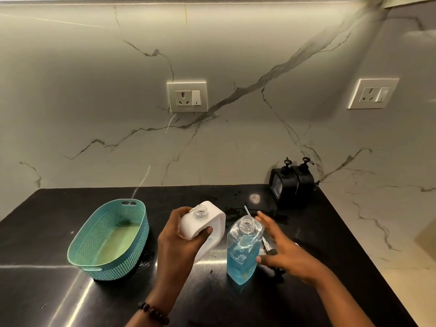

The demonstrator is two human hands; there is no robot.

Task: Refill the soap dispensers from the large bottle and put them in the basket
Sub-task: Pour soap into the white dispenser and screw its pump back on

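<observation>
My left hand (pixel 179 241) grips a white square dispenser (pixel 205 223) with its neck uncapped, held tilted above the black counter. Just to its right stands a clear large bottle (pixel 243 251), uncapped and partly full of blue soap. My right hand (pixel 280 251) is spread open at the bottle's right side, fingers apart, close to it or just touching. Behind that hand a black pump head with its tube (pixel 267 246) lies on the counter. The teal woven basket (pixel 132 265) sits at the left with nothing in it.
Two black pump dispensers (pixel 292 182) in a holder stand at the back right corner against the marble wall. The black counter (pixel 236 303) ends at the right in a slanted edge. Wet spots mark the counter behind the bottle. Two wall sockets (pixel 187 97) are above.
</observation>
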